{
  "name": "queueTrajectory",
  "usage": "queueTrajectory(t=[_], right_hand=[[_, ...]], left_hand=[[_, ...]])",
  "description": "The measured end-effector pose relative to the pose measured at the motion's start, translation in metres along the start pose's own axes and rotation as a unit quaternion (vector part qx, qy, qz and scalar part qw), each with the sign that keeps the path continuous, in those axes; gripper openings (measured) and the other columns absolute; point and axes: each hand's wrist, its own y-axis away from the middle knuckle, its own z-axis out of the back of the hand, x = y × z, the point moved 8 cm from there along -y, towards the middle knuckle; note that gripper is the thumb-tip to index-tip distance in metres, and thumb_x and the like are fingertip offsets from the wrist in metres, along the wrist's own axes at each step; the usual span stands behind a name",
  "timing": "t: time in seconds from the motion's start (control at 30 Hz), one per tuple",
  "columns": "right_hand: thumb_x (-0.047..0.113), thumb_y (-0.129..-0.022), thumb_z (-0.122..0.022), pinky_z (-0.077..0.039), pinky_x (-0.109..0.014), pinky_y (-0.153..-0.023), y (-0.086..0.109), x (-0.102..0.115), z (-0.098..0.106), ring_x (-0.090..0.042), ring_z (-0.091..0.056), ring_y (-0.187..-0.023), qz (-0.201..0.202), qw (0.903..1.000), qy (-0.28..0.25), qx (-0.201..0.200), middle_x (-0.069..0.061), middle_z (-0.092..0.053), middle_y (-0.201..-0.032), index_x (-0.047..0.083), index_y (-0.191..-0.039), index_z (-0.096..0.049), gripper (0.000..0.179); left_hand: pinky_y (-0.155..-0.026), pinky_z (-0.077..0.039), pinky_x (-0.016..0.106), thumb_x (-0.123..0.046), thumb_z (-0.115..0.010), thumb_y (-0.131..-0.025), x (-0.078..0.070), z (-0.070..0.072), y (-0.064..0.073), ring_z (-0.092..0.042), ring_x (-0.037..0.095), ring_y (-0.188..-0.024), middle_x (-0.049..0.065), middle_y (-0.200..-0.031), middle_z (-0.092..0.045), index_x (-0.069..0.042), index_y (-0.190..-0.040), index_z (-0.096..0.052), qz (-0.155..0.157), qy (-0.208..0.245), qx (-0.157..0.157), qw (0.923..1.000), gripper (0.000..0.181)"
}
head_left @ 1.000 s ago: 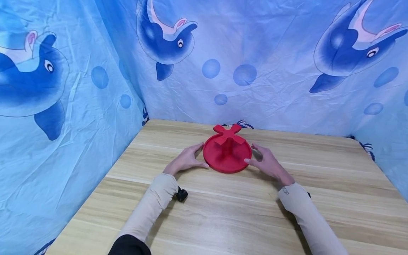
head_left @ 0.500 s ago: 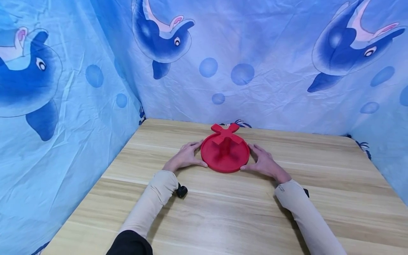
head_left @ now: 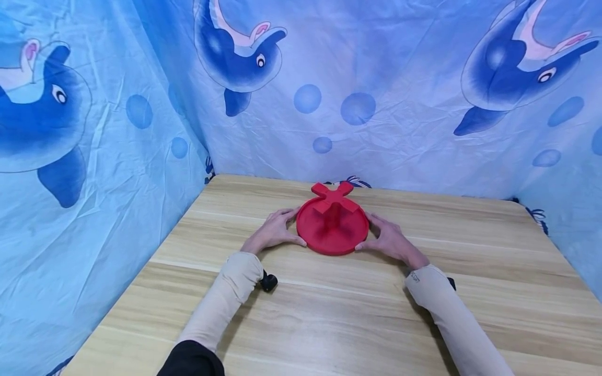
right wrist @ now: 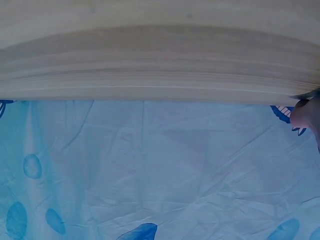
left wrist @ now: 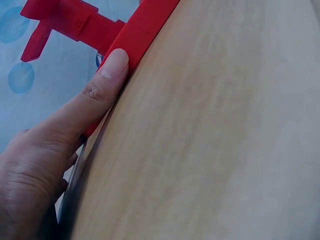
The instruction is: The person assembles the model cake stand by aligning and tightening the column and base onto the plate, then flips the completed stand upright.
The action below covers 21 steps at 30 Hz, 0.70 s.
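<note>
A red stand (head_left: pixel 324 243) sits upright on the wooden table, with a round, rimmed base, a short post and a flat cross-shaped top. My left hand (head_left: pixel 273 232) curves round the left side of its base, thumb toward the front and fingers toward the back. On the opposite side my right hand (head_left: pixel 390 240) holds the rim the same way. The left wrist view shows the thumb (left wrist: pixel 112 65) pressed on the outer wall of the red base (left wrist: pixel 150 25). In the right wrist view only a bit of the hand (right wrist: pixel 307 120) shows at the right edge.
The wooden table (head_left: pixel 329 313) runs back to a blue cloth wall (head_left: pixel 400 156) printed with dolphins and bubbles. Another cloth wall (head_left: pixel 117 209) stands along the left side. Knotted blue-and-white cords (head_left: pixel 355 181) lie at the table's back edge. A black wrist camera (head_left: pixel 268 282) juts from the left sleeve.
My right hand has moved in to the base, its thumb coming down to the front rim. The left hand stays at its side. Over the last half second hardly anything differs.
</note>
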Motion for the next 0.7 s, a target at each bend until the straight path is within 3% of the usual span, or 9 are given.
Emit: queueTrajectory(t=[0.1,0.2,0.3,0.37,0.43,0.53,0.6,0.7], right_hand=[[0.051,-0.078,-0.089,-0.039,-0.058,-0.113,0.003,0.0,0.0,-0.04,-0.03,-0.15,0.0,0.9984,-0.055,0.011,-0.017,-0.035,-0.164,0.011,-0.164,-0.03,0.112],[0.048,-0.081,-0.088,-0.045,-0.053,-0.109,0.007,-0.001,0.003,-0.038,-0.035,-0.148,-0.01,0.9946,-0.102,0.017,-0.015,-0.038,-0.163,0.012,-0.164,-0.03,0.108],[0.047,-0.085,-0.085,-0.051,-0.05,-0.104,0.013,0.0,0.011,-0.04,-0.044,-0.142,-0.018,0.9923,-0.122,0.012,-0.017,-0.043,-0.159,0.01,-0.163,-0.033,0.101],[0.045,-0.088,-0.082,-0.052,-0.05,-0.103,0.016,0.002,0.017,-0.041,-0.047,-0.138,-0.027,0.9902,-0.137,0.007,-0.019,-0.044,-0.158,0.008,-0.162,-0.034,0.096],[0.044,-0.092,-0.079,-0.049,-0.051,-0.105,0.019,0.005,0.024,-0.043,-0.046,-0.139,-0.031,0.9872,-0.157,-0.004,-0.021,-0.042,-0.159,0.004,-0.162,-0.034,0.093],[0.043,-0.097,-0.074,-0.042,-0.052,-0.112,0.024,0.009,0.034,-0.041,-0.041,-0.144,-0.042,0.9793,-0.196,-0.03,-0.023,-0.04,-0.16,-0.001,-0.16,-0.035,0.086],[0.045,-0.099,-0.07,-0.038,-0.053,-0.115,0.027,0.012,0.04,-0.04,-0.041,-0.144,-0.047,0.9755,-0.209,-0.05,-0.024,-0.042,-0.158,-0.004,-0.158,-0.036,0.083],[0.049,-0.102,-0.063,-0.038,-0.054,-0.114,0.032,0.017,0.049,-0.04,-0.044,-0.14,-0.063,0.9725,-0.211,-0.077,-0.026,-0.047,-0.153,-0.006,-0.155,-0.042,0.079]], left_hand=[[-0.119,-0.028,0.056,-0.062,-0.088,-0.073,0.001,0.0,0.001,-0.033,0.038,-0.148,0.018,-0.161,-0.039,-0.017,-0.162,-0.037,0.007,0.021,-0.006,0.9997,0.112],[-0.119,-0.031,0.052,-0.057,-0.09,-0.073,0.0,0.001,0.001,-0.035,0.035,-0.148,0.015,-0.163,-0.036,-0.016,-0.161,-0.04,0.015,0.09,-0.012,0.9957,0.109],[-0.116,-0.039,0.046,-0.048,-0.092,-0.075,-0.007,0.004,0.002,-0.044,0.03,-0.144,0.01,-0.161,-0.042,-0.015,-0.159,-0.045,0.02,0.186,-0.018,0.9821,0.102],[-0.114,-0.042,0.042,-0.045,-0.091,-0.078,-0.012,0.007,0.003,-0.049,0.025,-0.141,0.006,-0.157,-0.049,-0.014,-0.157,-0.048,0.024,0.225,-0.026,0.9738,0.095],[-0.111,-0.045,0.042,-0.046,-0.087,-0.082,-0.018,0.01,0.003,-0.052,0.024,-0.138,0.006,-0.151,-0.055,-0.012,-0.155,-0.05,0.025,0.229,-0.036,0.9725,0.089],[-0.106,-0.048,0.041,-0.057,-0.079,-0.086,-0.028,0.016,0.004,-0.056,0.022,-0.133,0.008,-0.146,-0.059,-0.007,-0.153,-0.051,0.032,0.201,-0.05,0.9777,0.087],[-0.096,-0.052,0.04,-0.064,-0.072,-0.088,-0.036,0.019,0.005,-0.063,0.023,-0.117,0.011,-0.143,-0.062,-0.004,-0.152,-0.051,0.039,0.19,-0.056,0.9795,0.091],[-0.081,-0.05,0.035,-0.075,-0.062,-0.088,-0.049,0.027,0.006,-0.061,0.02,-0.099,0.011,-0.133,-0.068,-0.006,-0.147,-0.059,0.054,0.182,-0.075,0.9789,0.091]])
